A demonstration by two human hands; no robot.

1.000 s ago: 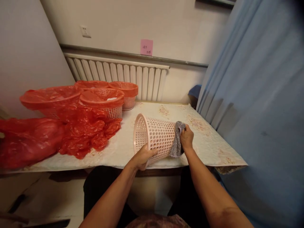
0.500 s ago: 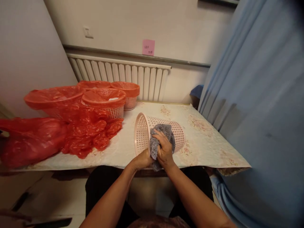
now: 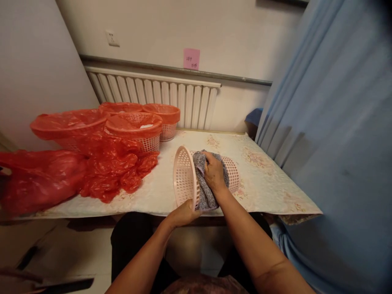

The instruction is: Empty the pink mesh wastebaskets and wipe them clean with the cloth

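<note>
A pale pink plastic wastebasket (image 3: pixel 185 179) with a lattice of holes lies on its side on the table, its mouth facing left. My left hand (image 3: pixel 184 213) grips the near edge of its rim, thumb on the outside. On the upper side wall my right hand (image 3: pixel 214 171) presses a grey cloth (image 3: pixel 208 198) with a purple edge, fingers curled into it. The cloth drapes down the near side of the wastebasket and hides much of the wall. The palm side of the right hand is out of sight.
Several wastebaskets lined with red bags (image 3: pixel 134 122) stand at the back left. Loose red plastic bags (image 3: pixel 110 171) lie before them on the flowered tablecloth (image 3: pixel 263 179). A white radiator (image 3: pixel 153 92) lines the wall; a blue curtain (image 3: pixel 330 143) hangs at the right.
My right hand has moved up and away from me along the wastebasket's side, and the cloth is spread wider. My left hand stays at the rim, slightly lower.
</note>
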